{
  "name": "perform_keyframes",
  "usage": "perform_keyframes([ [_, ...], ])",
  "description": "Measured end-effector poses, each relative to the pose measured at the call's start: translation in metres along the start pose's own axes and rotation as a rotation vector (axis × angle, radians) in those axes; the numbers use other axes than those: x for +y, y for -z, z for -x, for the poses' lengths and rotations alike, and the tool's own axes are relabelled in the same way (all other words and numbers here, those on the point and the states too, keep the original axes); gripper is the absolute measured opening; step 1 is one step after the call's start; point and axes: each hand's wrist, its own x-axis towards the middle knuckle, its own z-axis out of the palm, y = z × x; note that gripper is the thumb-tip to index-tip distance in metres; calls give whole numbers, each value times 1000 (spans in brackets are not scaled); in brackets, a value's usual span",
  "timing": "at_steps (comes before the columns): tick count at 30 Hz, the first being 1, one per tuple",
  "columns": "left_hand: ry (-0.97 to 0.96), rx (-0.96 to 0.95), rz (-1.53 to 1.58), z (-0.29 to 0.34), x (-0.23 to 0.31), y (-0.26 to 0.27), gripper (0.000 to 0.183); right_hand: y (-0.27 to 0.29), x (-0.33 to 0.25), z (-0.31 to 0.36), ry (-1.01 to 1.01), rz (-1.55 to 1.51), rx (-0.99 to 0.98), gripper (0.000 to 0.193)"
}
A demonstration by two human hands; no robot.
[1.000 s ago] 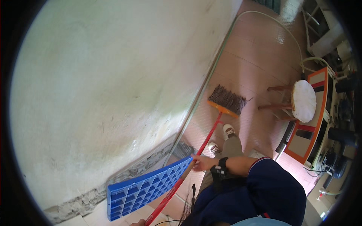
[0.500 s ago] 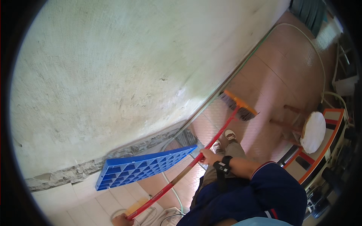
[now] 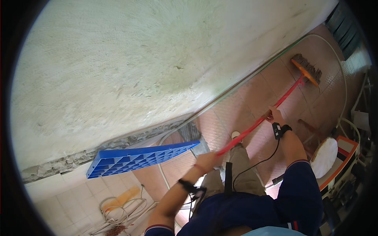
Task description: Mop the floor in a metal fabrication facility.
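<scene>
Pale, stained wall (image 3: 130, 78), bordering a tiled floor (image 3: 260, 92); blue latticed panel (image 3: 141, 159), tilted near the wall's foot; broom (image 3: 249, 130), its red handle (image 3: 290, 91) lying within the fingers of both hands, its orange-backed bristle head (image 3: 308, 70) well beyond them; left hand (image 3: 206, 162), closed around the handle's nearer visible part, fingertips hidden; right hand (image 3: 276, 115), fingers curled closed about the handle farther along, toward the bristle head.

Uneven light, shiny floor (image 3: 271, 80) (patchily), dark vignette
</scene>
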Motion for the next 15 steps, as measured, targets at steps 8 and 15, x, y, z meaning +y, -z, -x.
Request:
perform_keyframes([
  [8,-1,68,97,-49,59,2,18,27,32,-93,252,221,65,18],
  [15,130,62,57,63,-29,-1,22,-66,160,-43,264,256,19,20],
])
